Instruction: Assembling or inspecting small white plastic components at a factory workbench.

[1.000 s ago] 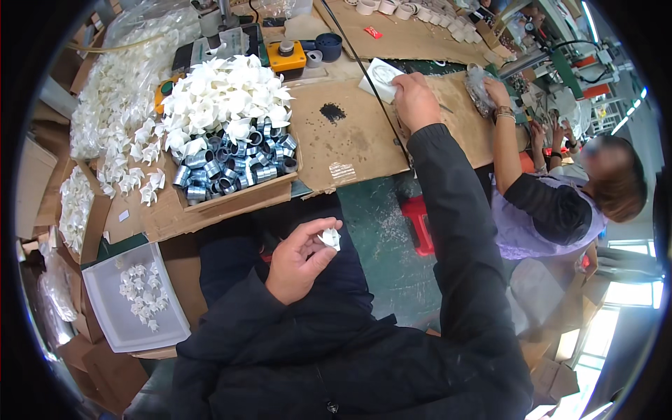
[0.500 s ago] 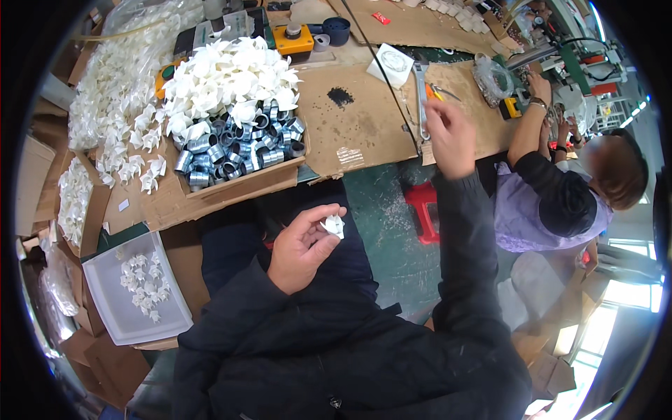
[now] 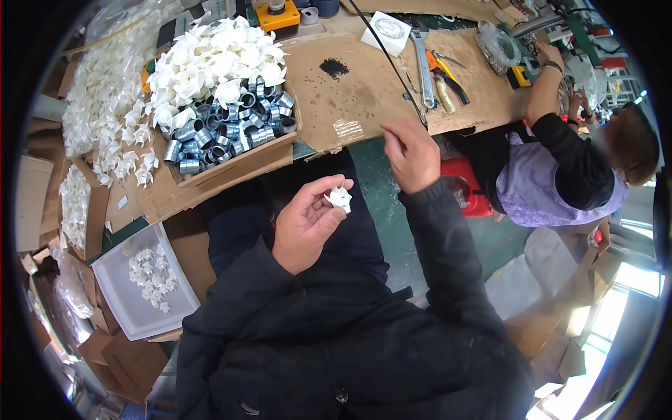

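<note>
Your right hand [image 3: 413,157] has come back from the far white block [image 3: 395,31], so both hands are near the white part [image 3: 339,200]. Your left hand [image 3: 301,225] pinches it above your lap [image 3: 360,241]; your right curls, but I cannot tell whether it holds anything.

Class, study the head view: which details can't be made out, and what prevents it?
All in the head view:
- Right hand: its curled fingers hide whether it holds anything small.
- White part: the left hand's fingers cover one side.
- Metal rings: heaped white pieces cover some.
- Black bits: too small to count.
- Yellow control box: upper edge cuts off its top.
</note>
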`<action>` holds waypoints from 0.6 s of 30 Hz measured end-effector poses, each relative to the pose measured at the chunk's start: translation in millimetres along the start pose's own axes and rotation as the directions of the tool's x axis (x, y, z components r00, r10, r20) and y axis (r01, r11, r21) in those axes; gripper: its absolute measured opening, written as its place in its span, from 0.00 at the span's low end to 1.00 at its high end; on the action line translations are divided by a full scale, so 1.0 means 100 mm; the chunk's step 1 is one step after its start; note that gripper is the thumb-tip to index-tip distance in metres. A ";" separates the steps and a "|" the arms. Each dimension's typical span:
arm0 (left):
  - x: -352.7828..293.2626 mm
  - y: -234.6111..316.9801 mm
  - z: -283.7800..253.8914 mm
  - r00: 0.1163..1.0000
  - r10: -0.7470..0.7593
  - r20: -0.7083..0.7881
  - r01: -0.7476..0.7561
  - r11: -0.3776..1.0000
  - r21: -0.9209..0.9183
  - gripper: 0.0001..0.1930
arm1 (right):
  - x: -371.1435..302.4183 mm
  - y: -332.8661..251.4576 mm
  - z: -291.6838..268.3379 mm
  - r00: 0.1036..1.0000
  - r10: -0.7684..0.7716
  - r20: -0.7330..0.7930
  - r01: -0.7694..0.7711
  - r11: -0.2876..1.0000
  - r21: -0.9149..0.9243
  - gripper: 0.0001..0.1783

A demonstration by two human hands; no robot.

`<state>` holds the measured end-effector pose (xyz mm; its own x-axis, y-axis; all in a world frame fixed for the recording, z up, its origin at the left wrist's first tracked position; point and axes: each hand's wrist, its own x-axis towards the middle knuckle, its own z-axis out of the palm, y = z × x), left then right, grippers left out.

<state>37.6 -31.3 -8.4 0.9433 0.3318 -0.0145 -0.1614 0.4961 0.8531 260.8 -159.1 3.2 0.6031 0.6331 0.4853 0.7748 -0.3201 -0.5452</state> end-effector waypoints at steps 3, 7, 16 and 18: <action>-0.02 0.00 -0.02 1.000 0.018 -0.008 -0.018 1.000 0.016 0.24 | 0.15 0.02 0.18 0.999 -0.031 -0.023 0.031 0.999 0.018 0.08; -0.04 0.01 -0.06 0.999 0.026 -0.031 -0.025 0.999 0.029 0.24 | 0.19 0.06 0.34 1.000 -0.020 -0.001 0.020 0.998 -0.058 0.06; -0.06 0.04 -0.08 0.998 0.052 -0.044 -0.051 0.998 0.023 0.24 | 0.16 -0.01 0.37 0.997 -0.077 0.018 0.079 0.975 -0.210 0.07; -0.07 0.03 -0.08 0.997 0.055 -0.047 -0.054 0.998 0.019 0.24 | 0.15 -0.02 0.35 0.995 -0.096 -0.014 0.092 0.977 -0.194 0.07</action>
<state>28.7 -25.6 -9.5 0.9183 0.3958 0.0078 -0.2067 0.4623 0.8623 262.1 -124.0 -12.7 0.5283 0.6513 0.5447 0.8489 -0.3913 -0.3554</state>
